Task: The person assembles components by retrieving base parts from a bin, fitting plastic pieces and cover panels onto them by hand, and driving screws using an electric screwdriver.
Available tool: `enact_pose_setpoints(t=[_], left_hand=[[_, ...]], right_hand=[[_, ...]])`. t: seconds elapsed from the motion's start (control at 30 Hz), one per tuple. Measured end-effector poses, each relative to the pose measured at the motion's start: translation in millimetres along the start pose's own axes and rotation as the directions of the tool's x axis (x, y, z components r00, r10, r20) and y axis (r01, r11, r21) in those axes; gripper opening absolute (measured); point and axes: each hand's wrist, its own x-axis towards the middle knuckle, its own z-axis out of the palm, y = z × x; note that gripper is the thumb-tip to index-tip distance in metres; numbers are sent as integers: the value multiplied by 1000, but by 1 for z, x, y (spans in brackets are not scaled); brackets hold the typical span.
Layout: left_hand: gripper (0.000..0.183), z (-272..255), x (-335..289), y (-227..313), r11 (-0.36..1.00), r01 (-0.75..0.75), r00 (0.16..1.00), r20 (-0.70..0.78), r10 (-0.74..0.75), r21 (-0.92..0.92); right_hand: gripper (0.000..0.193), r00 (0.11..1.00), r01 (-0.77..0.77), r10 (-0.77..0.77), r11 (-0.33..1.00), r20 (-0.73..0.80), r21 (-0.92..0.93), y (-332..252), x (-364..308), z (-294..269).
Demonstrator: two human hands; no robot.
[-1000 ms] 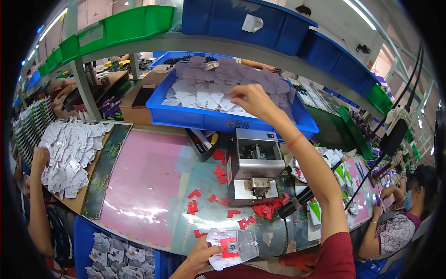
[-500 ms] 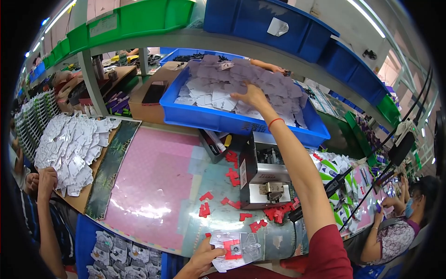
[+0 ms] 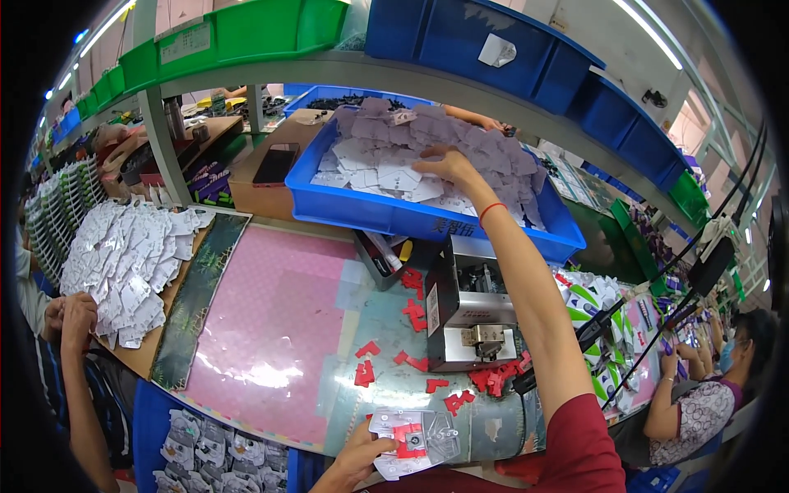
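1. A grey metal machine (image 3: 485,311) is taken as the landmark; it is set on the bench top (image 3: 349,419).
2. A plastic housing (image 3: 440,431), part white and part clear, is gripped at its left side by the left hand (image 3: 359,452), with the thumb laid on top. It is held in front of the machine, slightly to its left.
3. A red insert (image 3: 404,431) is observed within the housing, beside the thumb.
4. The right hand (image 3: 448,164) is extended behind the machine, over a blue tray (image 3: 370,212), with fingers bent at flat white parts (image 3: 362,154). Whether one is gripped cannot be told.
5. The tray is heaped with these parts.
6. Loose red pieces (image 3: 364,375) are scattered left of the machine; more are heaped (image 3: 496,378) at its front right.
7. White-and-green housings (image 3: 606,349) are piled right of the machine.
8. Well left of the machine, a heap of white parts (image 3: 123,255) is noted, with a co-worker's hands (image 3: 80,316) near it.
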Motion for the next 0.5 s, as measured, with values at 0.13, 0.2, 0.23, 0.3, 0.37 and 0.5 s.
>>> enact_pose_setpoints(t=[0.13, 0.2, 0.23, 0.3, 0.37, 0.5], left_hand=[[40, -4, 1, -4, 1000, 3, 1000, 2, -3, 2], [40, -3, -1, -4, 1000, 6, 1000, 0, -6, 5], [40, -1, -1, -3, 1000, -8, 1000, 4, 8, 16], [41, 2, -1, -3, 999, -18, 1000, 11, 18, 27], [42, 3, -4, -2, 999, -12, 1000, -9, 12, 45], [42, 11, -2, -3, 999, 2, 1000, -4, -1, 39]], right_hand=[[44, 999, 25, -29, 969, 14, 247, 1, -9, -3], [40, 1000, -20, 13, 923, 23, 385, 3, -13, -9], [38, 1000, 1, 2, 929, -7, 370, 7, -13, -15], [36, 999, 11, 8, 928, -49, 372, 13, -15, -30], [36, 999, 10, 8, 846, -32, 534, -1, -29, -36], [33, 1000, -30, 18, 660, 24, 751, -22, -53, -56]])
